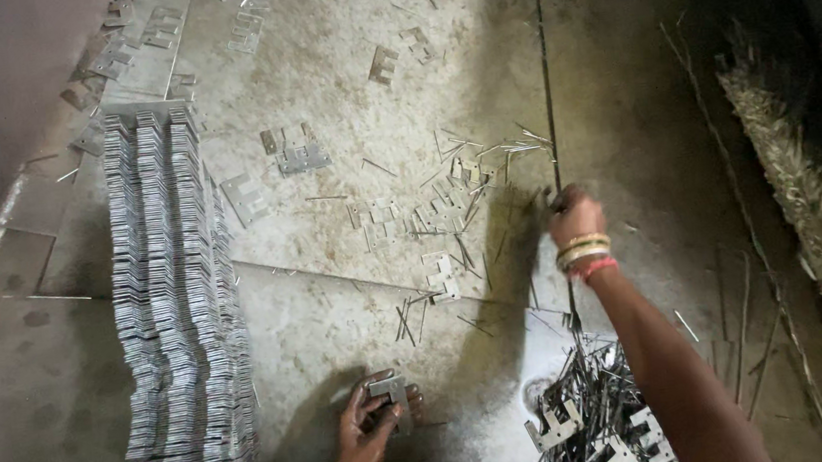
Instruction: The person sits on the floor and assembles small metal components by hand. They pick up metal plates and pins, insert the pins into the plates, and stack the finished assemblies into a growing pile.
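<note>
The left hand (370, 436) holds a small metal plate (392, 396) low over the floor (339, 318). The right hand (570, 216) reaches toward scattered pins (484, 154), fingers closed; their contents cannot be told. Risk: sharp edges may cut, and the stack (178, 314) may topple if knocked.

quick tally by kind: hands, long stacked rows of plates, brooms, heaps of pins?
Hands: 2, left hand holding a grey metal hinge plate, right hand
Long stacked row of grey metal plates: 1
Straw broom: 1
Heap of thin metal pins: 1
Total: 5
</note>
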Available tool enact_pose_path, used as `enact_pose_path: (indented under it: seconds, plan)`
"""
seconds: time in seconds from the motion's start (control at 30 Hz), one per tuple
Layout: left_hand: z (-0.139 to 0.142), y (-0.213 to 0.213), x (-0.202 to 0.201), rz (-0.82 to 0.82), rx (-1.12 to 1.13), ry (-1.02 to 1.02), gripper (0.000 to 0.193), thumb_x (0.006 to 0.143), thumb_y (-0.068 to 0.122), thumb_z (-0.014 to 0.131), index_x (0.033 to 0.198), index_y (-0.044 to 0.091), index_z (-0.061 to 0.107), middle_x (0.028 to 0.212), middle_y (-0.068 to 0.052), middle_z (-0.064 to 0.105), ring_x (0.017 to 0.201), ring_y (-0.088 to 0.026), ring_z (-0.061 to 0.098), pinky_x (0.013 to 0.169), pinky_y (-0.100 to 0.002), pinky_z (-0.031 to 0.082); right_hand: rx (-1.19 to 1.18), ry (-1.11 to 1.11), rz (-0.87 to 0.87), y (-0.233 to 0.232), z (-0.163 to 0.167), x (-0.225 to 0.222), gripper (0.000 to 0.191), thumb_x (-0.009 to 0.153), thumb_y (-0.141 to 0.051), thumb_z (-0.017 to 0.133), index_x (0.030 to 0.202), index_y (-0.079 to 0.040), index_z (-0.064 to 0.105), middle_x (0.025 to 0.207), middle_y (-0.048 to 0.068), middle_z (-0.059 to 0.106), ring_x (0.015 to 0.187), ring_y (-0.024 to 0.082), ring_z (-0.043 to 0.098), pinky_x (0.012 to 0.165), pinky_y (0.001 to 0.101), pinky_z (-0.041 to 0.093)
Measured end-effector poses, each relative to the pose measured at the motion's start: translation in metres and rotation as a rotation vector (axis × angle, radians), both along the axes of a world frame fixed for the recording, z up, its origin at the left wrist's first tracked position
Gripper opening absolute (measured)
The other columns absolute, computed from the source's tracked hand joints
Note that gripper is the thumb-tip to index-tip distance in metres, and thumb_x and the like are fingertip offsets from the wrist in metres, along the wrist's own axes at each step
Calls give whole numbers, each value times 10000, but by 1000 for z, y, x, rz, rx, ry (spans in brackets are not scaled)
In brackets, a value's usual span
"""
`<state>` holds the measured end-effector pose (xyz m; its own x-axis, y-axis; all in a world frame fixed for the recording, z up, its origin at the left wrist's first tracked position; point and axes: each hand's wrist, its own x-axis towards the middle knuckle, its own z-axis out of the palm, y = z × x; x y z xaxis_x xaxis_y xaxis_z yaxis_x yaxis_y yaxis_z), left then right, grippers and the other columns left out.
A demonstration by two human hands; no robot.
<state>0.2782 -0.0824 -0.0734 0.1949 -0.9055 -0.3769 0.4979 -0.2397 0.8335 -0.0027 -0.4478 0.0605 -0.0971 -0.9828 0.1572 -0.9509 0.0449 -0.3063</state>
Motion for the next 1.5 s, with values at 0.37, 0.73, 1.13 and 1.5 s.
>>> enact_pose_path:
  seconds: [0.37, 0.73, 1.13, 1.5]
  plan:
    - [-22, 2, -4, -40, 55, 373, 533, 882, -77, 630, 1391, 17, 502, 1210, -259, 735, 1102, -381, 748, 906, -498, 628, -4, 140, -253, -112, -2, 23, 235, 805, -199, 791, 976, -42, 759, 1033, 273, 719, 962, 481, 694, 808, 546, 585]
    - [-23, -11, -6, -53, 213, 354, 534, 881, -102, 630, 1392, 6, 516, 1197, -276, 758, 1109, -364, 765, 939, -502, 643, -7, 285, -47, -167, -4, 39, 219, 841, -145, 738, 1052, -163, 792, 1024, 230, 737, 957, 450, 703, 821, 529, 575]
    - [-58, 5, -19, -105, 27, 9, 561, 854, -14, 739, 1389, 49, 581, 1184, -151, 768, 1110, -178, 690, 938, -287, 523, 340, -71, 882, 22, 4, -14, 272, 786, -138, 770, 1056, -138, 801, 965, 95, 813, 814, 247, 793, 732, 389, 639]
    - [-56, -2, -17, -29, 55, 240, 571, 889, -112, 708, 1421, 29, 554, 1131, -220, 711, 1070, -282, 734, 923, -394, 569, -88, 55, -183, -162, -4, 71, 195, 864, -151, 756, 971, 10, 773, 990, 300, 718, 930, 463, 694, 769, 520, 576]
